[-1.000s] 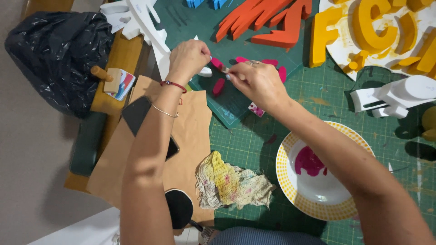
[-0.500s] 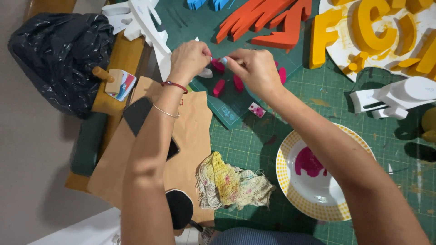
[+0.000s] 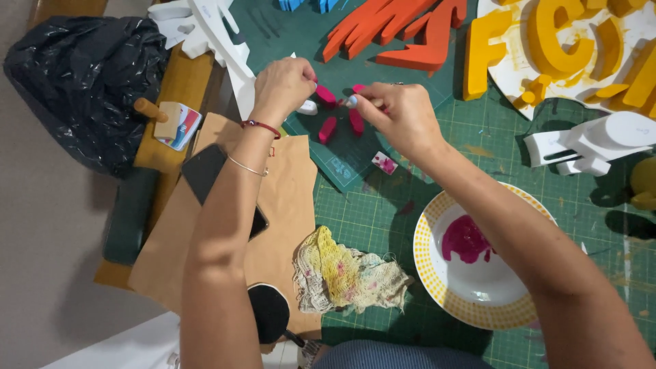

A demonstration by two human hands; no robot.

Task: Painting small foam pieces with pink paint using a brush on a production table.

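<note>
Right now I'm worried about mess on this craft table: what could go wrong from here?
The right hand holds a brush just above the pink painted pieces, so wet paint might smear onto the left hand steadying them. The right forearm passes close over the plate with its magenta paint puddle and could brush it. The phone lies under the left forearm, exposed to drips.

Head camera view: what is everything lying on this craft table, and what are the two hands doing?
Small foam pieces: about four, magenta, on the cutting mat by the hands.
Plate: one, white with yellow rim, magenta paint inside, lower right.
Rag: one, yellowish, paint-stained, bottom centre.
Brown paper: one sheet, left of centre.
Foam letters: several, yellow, top right.
Foam shapes: orange, top centre.
Bag: one, black, top left.
Left hand: holds a small piece.
Right hand: holds a brush.
</note>
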